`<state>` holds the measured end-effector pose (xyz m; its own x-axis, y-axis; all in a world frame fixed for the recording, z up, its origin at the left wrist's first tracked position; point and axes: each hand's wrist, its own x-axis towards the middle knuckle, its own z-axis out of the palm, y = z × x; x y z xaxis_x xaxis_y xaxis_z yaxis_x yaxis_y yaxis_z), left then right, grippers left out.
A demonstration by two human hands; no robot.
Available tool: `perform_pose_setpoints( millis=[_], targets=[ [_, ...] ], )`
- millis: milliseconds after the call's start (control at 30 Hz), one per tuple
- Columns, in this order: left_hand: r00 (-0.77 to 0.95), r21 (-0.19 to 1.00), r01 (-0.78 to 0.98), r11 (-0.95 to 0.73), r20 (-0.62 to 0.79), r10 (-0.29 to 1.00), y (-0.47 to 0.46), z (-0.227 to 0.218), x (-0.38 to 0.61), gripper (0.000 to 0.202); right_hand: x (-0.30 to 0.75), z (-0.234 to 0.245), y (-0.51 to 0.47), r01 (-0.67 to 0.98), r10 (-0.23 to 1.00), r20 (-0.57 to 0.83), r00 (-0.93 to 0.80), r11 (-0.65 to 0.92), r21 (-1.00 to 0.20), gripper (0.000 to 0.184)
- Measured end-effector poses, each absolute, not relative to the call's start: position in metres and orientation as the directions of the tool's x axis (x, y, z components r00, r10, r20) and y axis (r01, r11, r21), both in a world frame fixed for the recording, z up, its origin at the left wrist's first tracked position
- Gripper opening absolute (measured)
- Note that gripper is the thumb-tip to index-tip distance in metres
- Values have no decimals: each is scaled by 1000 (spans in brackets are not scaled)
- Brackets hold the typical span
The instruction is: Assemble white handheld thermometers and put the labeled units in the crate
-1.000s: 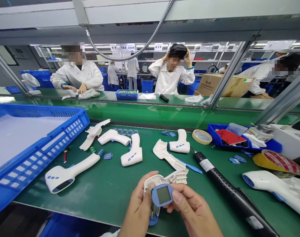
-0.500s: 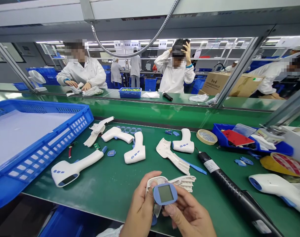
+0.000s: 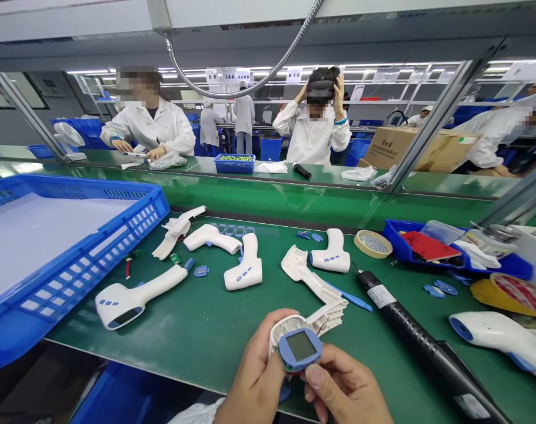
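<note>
My left hand [image 3: 254, 377] grips a white plastic thermometer shell [image 3: 288, 327] low in the view, its ribbed handle end pointing right. A blue-framed LCD display module [image 3: 299, 347] sits against the shell's open head. My right hand [image 3: 342, 386] pinches that module from below with thumb and fingers. Assembled white thermometers with blue buttons lie on the green mat [image 3: 215, 353], the nearest [image 3: 137, 297] to the left of my hands. An open white shell half [image 3: 305, 274] lies just beyond them. A blue plastic pry tool [image 3: 353, 299] lies close to its end.
A black electric screwdriver [image 3: 409, 335] lies right of my hands. A blue crate [image 3: 73, 247] fills the left. Beyond stand tape rolls [image 3: 372, 244] and a blue bin [image 3: 409, 247]. A low divider [image 3: 268, 194] edges the bench, with co-workers [image 3: 148, 123] working across it.
The whole view has drifted, so bench objects sit further right and slightly higher. The shell and display remain in my hands, shifted a little right.
</note>
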<state>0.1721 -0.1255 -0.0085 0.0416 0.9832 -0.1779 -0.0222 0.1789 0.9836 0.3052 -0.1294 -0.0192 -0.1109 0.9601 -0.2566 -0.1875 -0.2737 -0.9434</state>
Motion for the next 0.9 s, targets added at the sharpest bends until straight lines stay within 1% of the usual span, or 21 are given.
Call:
perform_pose_setpoints(
  millis=[100,233,367,467,533,600,700,800,900],
  targets=[
    [54,981,-19,191,-190,980,-127,-6,170,34,307,-20,-128,-174,960,-259,-102,-274,-946,40],
    [140,973,-118,197,-180,974,-127,-13,168,39,308,-19,-128,-169,956,-272,-107,-287,-943,39],
    [221,971,-171,164,-125,967,-126,-20,165,48,306,-16,-128,-173,948,-293,-121,-311,-934,42],
    [263,990,-128,64,-28,964,-124,-18,164,55,305,-15,-128,-167,938,-325,-118,-341,-925,45],
    [293,998,-65,16,4,956,-122,-15,165,53,306,-15,-128,-164,934,-336,-119,-352,-921,46],
    [303,1000,-26,13,-4,953,-120,-12,167,48,307,-16,-127,-160,929,-338,-151,-360,-919,47],
    [323,998,-50,49,-30,946,-118,-10,169,40,311,-18,-128,-156,923,-329,-198,-361,-919,48],
    [355,996,-60,74,-48,934,-117,-9,169,41,312,-19,-129,-165,933,-311,-179,-340,-926,46],
    [331,1000,9,18,-20,943,-117,-8,169,40,313,-19,-130,-171,928,-318,-192,-351,-921,46]
  ],
)
